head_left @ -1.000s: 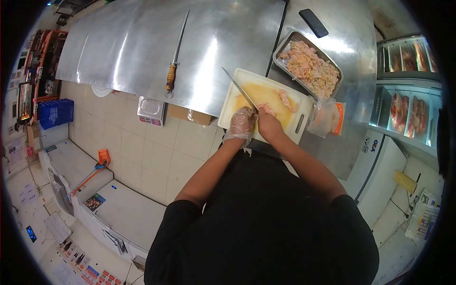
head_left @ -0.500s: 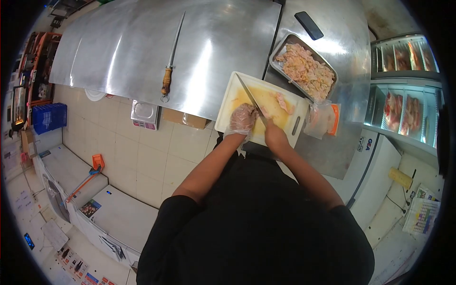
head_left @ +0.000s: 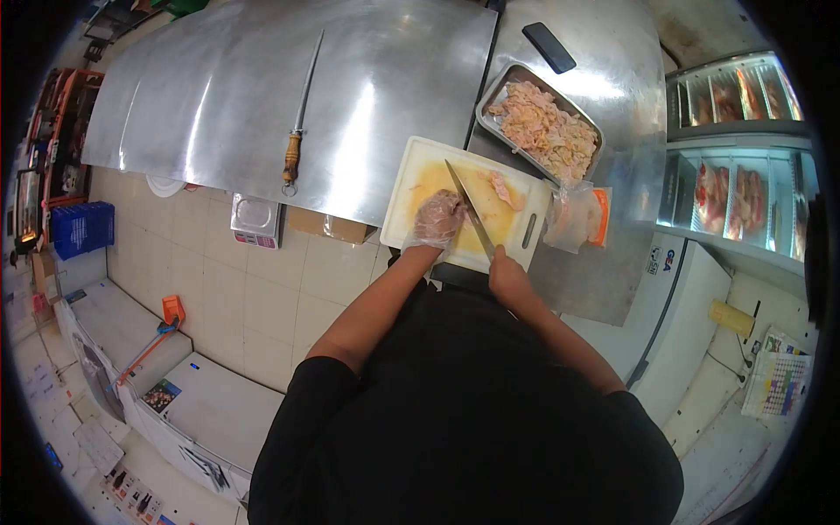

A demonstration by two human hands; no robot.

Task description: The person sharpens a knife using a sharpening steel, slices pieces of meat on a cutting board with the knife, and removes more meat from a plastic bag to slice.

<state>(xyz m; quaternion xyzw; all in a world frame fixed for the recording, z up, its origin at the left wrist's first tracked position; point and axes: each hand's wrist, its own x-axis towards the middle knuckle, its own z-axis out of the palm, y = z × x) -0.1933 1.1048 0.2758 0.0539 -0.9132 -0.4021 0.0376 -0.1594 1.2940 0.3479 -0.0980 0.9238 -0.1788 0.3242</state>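
On the white cutting board (head_left: pixel 399 203), stained yellow, my left hand (head_left: pixel 437 219) in a clear plastic glove is closed over something small, mostly hidden beneath the fingers. My right hand (head_left: pixel 509 278) is bare and wrapped round the handle of a long knife (head_left: pixel 473 213). The blade lies over the board, just right of my left fingers, its tip pointing away from me. A piece of pink meat (head_left: pixel 505 191) rests on the board to the right of the blade. Behind the board stands a metal tray (head_left: pixel 484 112) heaped with chopped raw meat (head_left: pixel 544 131).
A sharpening steel (head_left: pixel 304 105) with a wooden handle lies on the metal table (head_left: pixel 236 96). A black phone (head_left: pixel 549 47) is beyond the tray. Plastic bags (head_left: pixel 574 217) sit right of the board. Lit display fridges (head_left: pixel 731 197) stand at the right.
The knife has been drawn back toward me and its blade has turned, with my right hand moving nearer my body. The whole view has shifted slightly.
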